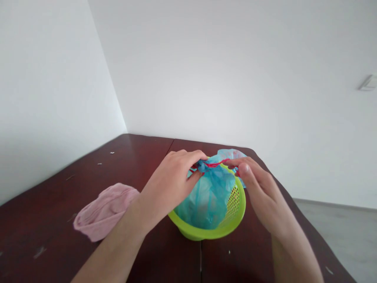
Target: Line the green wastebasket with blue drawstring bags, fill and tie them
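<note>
A green plastic basket [206, 234] with perforated walls stands on the dark red table. Inside it sits a translucent blue plastic bag [203, 204], its upper part bunched and spilling over the basket's far right rim. My left hand [173, 177] pinches the gathered neck of the bag between thumb and fingers. A red drawstring [216, 164] runs from that neck towards the right. My right hand [259, 181] has its index finger and thumb at the drawstring's right part, with red string showing between them. What fills the bag is hard to make out.
A crumpled pink cloth [107, 208] lies on the table [141, 153] left of the basket, beside my left forearm. Small white scraps are scattered on the tabletop. White walls meet behind the table, and its right edge drops to a pale floor [341, 232].
</note>
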Available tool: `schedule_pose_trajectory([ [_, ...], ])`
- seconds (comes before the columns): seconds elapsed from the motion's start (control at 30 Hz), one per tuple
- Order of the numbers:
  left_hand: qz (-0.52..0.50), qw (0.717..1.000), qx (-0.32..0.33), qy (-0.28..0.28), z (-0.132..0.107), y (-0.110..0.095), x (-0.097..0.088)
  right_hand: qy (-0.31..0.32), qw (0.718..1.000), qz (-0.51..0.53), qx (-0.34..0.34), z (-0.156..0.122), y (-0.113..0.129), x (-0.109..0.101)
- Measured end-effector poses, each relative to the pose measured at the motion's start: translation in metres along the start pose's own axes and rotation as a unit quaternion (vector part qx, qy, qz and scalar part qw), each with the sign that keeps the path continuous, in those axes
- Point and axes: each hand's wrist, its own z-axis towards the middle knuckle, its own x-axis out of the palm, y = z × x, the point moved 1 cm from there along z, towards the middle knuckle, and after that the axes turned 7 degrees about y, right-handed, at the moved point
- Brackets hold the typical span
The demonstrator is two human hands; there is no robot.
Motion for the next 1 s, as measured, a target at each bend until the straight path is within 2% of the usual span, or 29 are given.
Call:
schedule_pose_trajectory([
  [0.1, 0.026, 0.997, 0.015, -0.076, -0.001, -0.008, 0.008, 0.061, 0.992, -0.094, 0.056, -0.001, 0.0, 0.007],
  [0.17, 0.021, 0.996, 0.039, -0.078, -0.003, -0.015, 0.013, 0.118, 0.987, -0.074, 0.08, 0.0, -0.002, 0.013],
  [0.23, -0.013, 0.996, 0.078, -0.047, -0.005, -0.021, 0.015, 0.154, 0.983, -0.013, 0.1, 0.001, -0.005, 0.018],
  [0.3, -0.062, 0.991, 0.116, 0.007, -0.007, -0.025, 0.012, 0.159, 0.978, 0.064, 0.117, 0.002, -0.008, 0.021],
  [0.37, -0.104, 0.984, 0.139, 0.048, -0.01, -0.027, 0.006, 0.141, 0.975, 0.129, 0.118, 0.002, -0.008, 0.023],
  [0.43, -0.131, 0.98, 0.145, 0.045, -0.013, -0.026, -0.001, 0.101, 0.976, 0.165, 0.097, 0.004, -0.006, 0.023],
  [0.5, -0.154, 0.98, 0.127, -0.017, -0.015, -0.022, -0.008, 0.05, 0.982, 0.167, 0.072, 0.006, -0.005, 0.021],
  [0.63, -0.157, 0.965, 0.052, -0.206, -0.018, -0.011, -0.024, -0.042, 0.988, 0.148, 0.021, 0.01, -0.005, 0.018],
  [0.7, -0.12, 0.959, 0.025, -0.256, -0.019, -0.007, -0.031, -0.078, 0.986, 0.149, 0.003, 0.012, -0.004, 0.017],
  [0.73, -0.1, 0.96, 0.019, -0.262, -0.02, -0.006, -0.033, -0.091, 0.984, 0.151, -0.001, 0.012, -0.004, 0.017],
  [0.77, -0.085, 0.963, 0.018, -0.253, -0.02, -0.005, -0.034, -0.097, 0.983, 0.154, -0.004, 0.012, -0.003, 0.017],
  [0.83, -0.079, 0.977, 0.025, -0.197, -0.018, -0.005, -0.032, -0.093, 0.982, 0.161, -0.014, 0.009, -0.001, 0.017],
  [0.93, -0.125, 0.991, 0.03, -0.039, -0.013, -0.007, -0.018, -0.06, 0.985, 0.151, -0.058, 0.0, 0.004, 0.016],
  [1.0, -0.167, 0.983, 0.027, 0.07, -0.008, -0.009, -0.008, -0.014, 0.99, 0.115, -0.082, -0.008, 0.007, 0.016],
])
